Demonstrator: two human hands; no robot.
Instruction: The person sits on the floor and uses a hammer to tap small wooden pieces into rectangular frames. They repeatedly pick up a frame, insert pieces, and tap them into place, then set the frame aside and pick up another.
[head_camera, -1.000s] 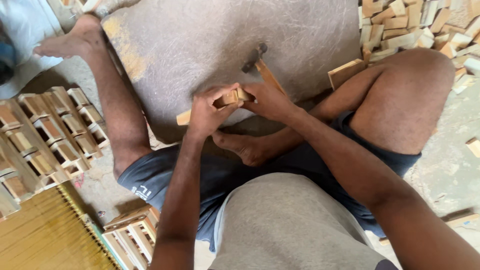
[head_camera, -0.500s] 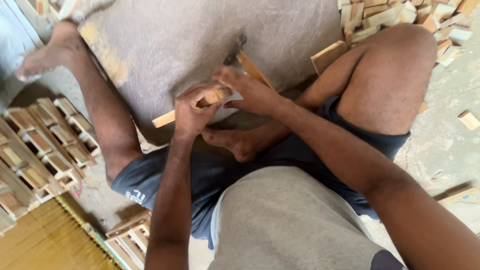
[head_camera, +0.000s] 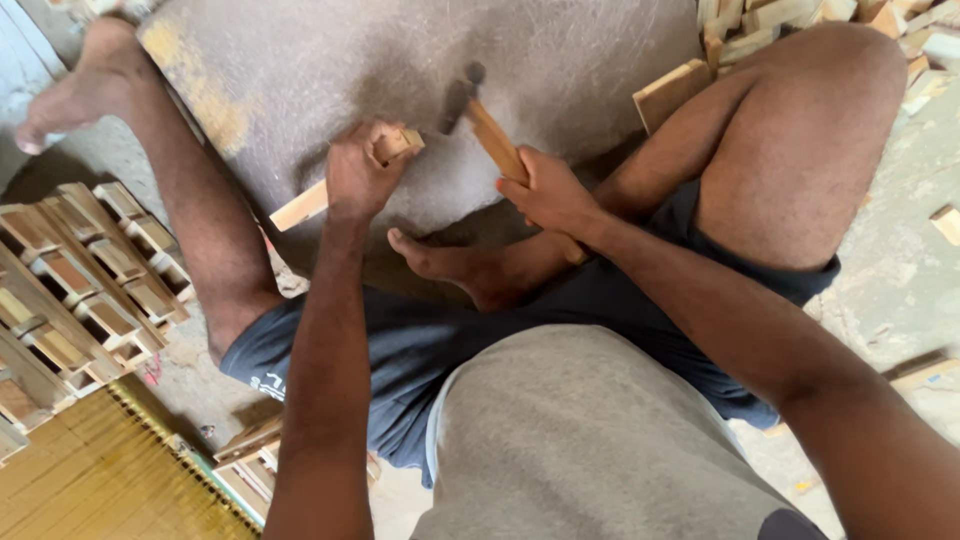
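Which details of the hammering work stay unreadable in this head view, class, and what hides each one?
- Hammer head: motion blur; its shape is unclear.
- Any nail: too small or covered by the left hand.
- Middle of the wooden strip: hidden under the left fingers.
- Lower hammer handle: wrapped by the right hand.
- Stacked wooden frames: cut off by the left edge.

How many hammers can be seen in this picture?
1. The hammer is in the right hand, raised over the grey slab, beside the wooden strip in the left hand.
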